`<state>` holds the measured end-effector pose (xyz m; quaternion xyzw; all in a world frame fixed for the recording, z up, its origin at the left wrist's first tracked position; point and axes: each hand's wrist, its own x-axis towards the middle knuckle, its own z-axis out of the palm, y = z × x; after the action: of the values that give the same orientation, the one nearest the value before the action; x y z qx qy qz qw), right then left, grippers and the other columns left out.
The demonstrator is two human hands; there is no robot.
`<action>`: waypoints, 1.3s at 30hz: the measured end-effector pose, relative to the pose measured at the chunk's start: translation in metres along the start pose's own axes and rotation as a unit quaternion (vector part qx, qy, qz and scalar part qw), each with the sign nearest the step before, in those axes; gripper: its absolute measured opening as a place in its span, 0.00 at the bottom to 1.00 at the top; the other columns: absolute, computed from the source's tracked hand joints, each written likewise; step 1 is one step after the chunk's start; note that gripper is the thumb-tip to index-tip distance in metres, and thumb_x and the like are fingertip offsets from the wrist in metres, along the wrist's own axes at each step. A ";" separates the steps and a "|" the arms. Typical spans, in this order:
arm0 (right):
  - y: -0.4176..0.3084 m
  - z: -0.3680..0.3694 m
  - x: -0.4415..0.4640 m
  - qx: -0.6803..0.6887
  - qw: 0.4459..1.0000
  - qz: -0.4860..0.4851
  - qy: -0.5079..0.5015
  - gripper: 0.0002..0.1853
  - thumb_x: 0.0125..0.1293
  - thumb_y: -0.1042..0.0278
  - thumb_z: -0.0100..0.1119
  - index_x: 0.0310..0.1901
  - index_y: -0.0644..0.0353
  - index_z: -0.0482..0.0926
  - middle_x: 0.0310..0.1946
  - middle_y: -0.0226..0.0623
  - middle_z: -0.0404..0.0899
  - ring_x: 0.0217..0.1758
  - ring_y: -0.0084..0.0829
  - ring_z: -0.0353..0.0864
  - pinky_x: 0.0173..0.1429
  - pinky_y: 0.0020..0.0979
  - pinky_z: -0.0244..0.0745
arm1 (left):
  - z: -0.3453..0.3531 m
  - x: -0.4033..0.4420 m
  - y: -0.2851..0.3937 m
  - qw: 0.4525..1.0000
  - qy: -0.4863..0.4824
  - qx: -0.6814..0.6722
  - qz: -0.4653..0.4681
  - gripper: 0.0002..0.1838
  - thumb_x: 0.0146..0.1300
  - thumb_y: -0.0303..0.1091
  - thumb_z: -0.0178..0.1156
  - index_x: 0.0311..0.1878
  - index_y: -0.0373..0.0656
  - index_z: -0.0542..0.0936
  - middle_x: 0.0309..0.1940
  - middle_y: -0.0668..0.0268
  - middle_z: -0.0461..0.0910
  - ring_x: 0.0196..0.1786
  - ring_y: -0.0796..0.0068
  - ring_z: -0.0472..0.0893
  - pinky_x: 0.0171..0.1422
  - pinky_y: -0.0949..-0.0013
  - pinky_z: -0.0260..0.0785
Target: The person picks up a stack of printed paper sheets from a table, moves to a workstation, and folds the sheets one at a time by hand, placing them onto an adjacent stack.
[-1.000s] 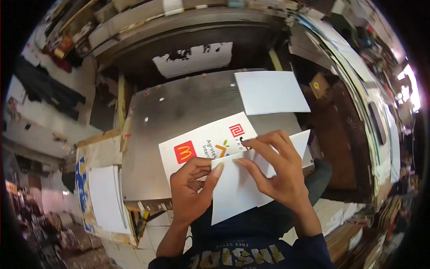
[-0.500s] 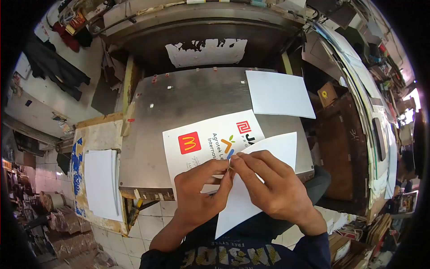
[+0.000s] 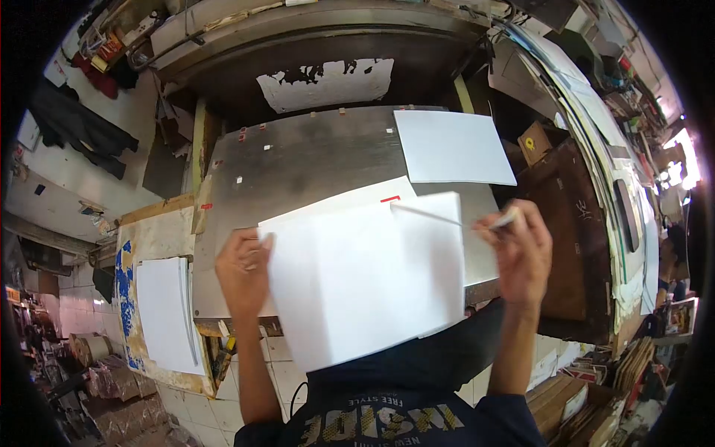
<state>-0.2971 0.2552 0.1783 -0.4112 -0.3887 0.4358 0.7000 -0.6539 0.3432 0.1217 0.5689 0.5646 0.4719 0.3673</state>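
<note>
A large white sheet (image 3: 372, 283) spans the front of the metal-topped table, its near edge overhanging toward my lap. My left hand (image 3: 244, 268) is closed at its left edge, with the thumb on top. Behind it shows the upper part of another sheet (image 3: 339, 201), with a bit of red print (image 3: 389, 199). Out to the right, my right hand (image 3: 521, 249) is raised and pinched, slightly blurred. It grips a thin pale strip (image 3: 439, 216) that stretches back to the sheet's top edge; its exact kind is unclear.
Another white sheet (image 3: 454, 149) lies at the table's back right. To the left, a stack of white sheets (image 3: 167, 313) rests on a worn side board (image 3: 130, 223). A dark wooden cabinet (image 3: 570, 261) stands on the right, beside tall leaning boards (image 3: 603, 171).
My hands have parted from their joint pinch, left hand to the left edge, right hand outward with the strip. The white sheet now covers most of the printed logos.
</note>
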 end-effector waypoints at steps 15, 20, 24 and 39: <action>-0.022 -0.149 -0.082 -0.652 0.750 -0.004 0.112 0.23 0.67 0.78 0.60 0.64 0.65 0.74 0.58 0.57 0.79 0.63 0.55 0.79 0.66 0.43 0.73 | -0.092 -0.036 -0.037 0.841 -0.209 0.436 0.241 0.24 0.61 0.20 0.57 0.58 0.50 0.86 0.57 0.61 0.86 0.68 0.49 0.77 0.81 0.46 0.56; 0.012 -0.076 -0.029 -0.583 0.805 -0.009 -0.110 0.39 0.56 0.80 0.68 0.72 0.61 0.67 0.69 0.48 0.72 0.74 0.45 0.70 0.76 0.39 0.63 | -0.095 -0.018 -0.009 0.931 -0.209 0.135 0.266 0.17 0.63 0.35 0.61 0.51 0.36 0.88 0.54 0.54 0.86 0.61 0.53 0.83 0.74 0.50 0.66; 0.051 -0.062 0.002 -0.401 0.908 -0.045 -0.111 0.41 0.56 0.72 0.77 0.70 0.67 0.67 0.67 0.47 0.73 0.68 0.35 0.73 0.73 0.36 0.63 | -0.067 -0.031 0.011 0.977 -0.072 0.184 0.076 0.12 0.67 0.38 0.70 0.39 0.38 0.89 0.35 0.55 0.88 0.38 0.72 0.86 0.44 0.67 0.76; 0.096 -0.006 0.021 -0.282 0.939 0.182 -0.078 0.18 0.70 0.68 0.67 0.56 0.70 0.79 0.46 0.35 0.85 0.47 0.21 0.79 0.56 0.25 0.72 | -0.064 -0.055 -0.046 0.974 -0.225 0.021 0.000 0.36 0.55 0.31 0.77 0.70 0.50 0.78 0.53 0.65 0.82 0.55 0.76 0.74 0.61 0.69 0.69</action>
<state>-0.3125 0.3008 0.0922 -0.6204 -0.4674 0.4585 0.4318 -0.7238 0.2857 0.0889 0.6677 0.4774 0.3198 0.4733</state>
